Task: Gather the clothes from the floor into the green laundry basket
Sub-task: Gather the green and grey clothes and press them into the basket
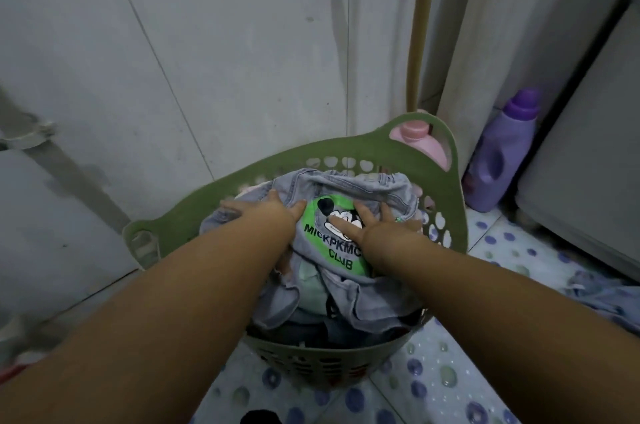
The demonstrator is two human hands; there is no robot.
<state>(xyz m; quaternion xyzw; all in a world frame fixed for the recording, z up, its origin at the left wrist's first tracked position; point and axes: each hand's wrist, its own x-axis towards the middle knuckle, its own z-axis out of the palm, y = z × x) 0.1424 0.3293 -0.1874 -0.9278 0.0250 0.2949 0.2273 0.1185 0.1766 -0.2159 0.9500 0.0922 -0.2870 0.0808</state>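
Observation:
The green laundry basket [194, 212] stands on the floor by the wall, heaped with clothes. On top lies a light denim jacket [367, 306] with a round green cartoon patch. My left hand [273, 212] rests flat on the jacket's left side, fingers spread. My right hand [374, 222] presses on the patch and the collar, fingers apart. Neither hand grips the cloth. Darker clothes show under the jacket. A blue garment [609, 299] lies on the floor at the right. A dark piece of cloth [259, 418] peeks in at the bottom edge.
A pink bottle [420, 143] stands behind the basket's far handle. Beside it on the floor is a purple detergent bottle [502, 153]. A white appliance [588, 153] fills the right side. A tan pipe [420, 25] runs down the wall. The floor tiles are dotted.

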